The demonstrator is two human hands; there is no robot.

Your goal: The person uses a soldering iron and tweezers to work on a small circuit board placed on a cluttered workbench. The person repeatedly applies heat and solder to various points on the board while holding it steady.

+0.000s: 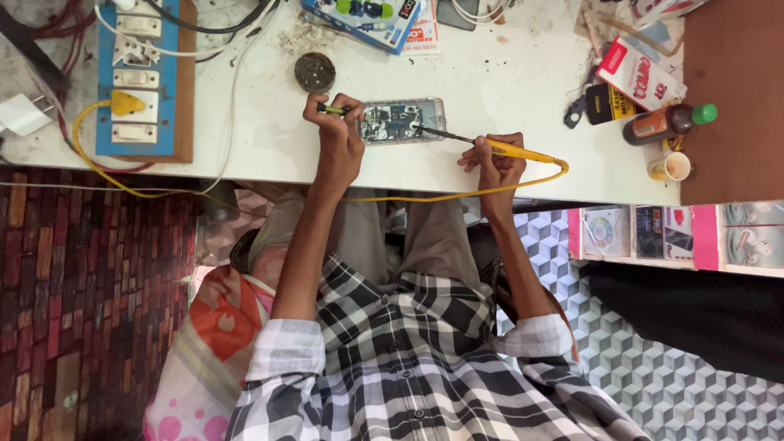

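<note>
A white desk [506,90], scuffed and dusted with debris, is seen from above, with the floor below it laid in brick-red tiles on one side and grey cube-patterned tiles on the other. A checked black-and-white shirt [408,359] with rolled sleeves is worn by the person seated at the desk. A blue switchboard [135,77] on a wooden backing is fixed at the desk's far left, and a yellow plug [124,103] is seated in it.

Near the desk's front edge, an opened phone [400,121] is laid flat, its inner parts exposed. It lies between the two hands. A yellow soldering iron [498,149] is held in the right hand [496,166], the fingers clamped together around its handle, and its dark tip is brought onto the phone's right part. Its yellow cord [425,197] is trailed along the desk's edge.

The left hand [336,135] is set at the phone's left end, its fingers pinched shut on a small green-handled tool [331,109].

A brown bottle [665,122] with a green cap is lying on its side at the right, with a small paper cup [674,167] just beside it. A round dark tin [315,72] is placed behind the left hand.
</note>
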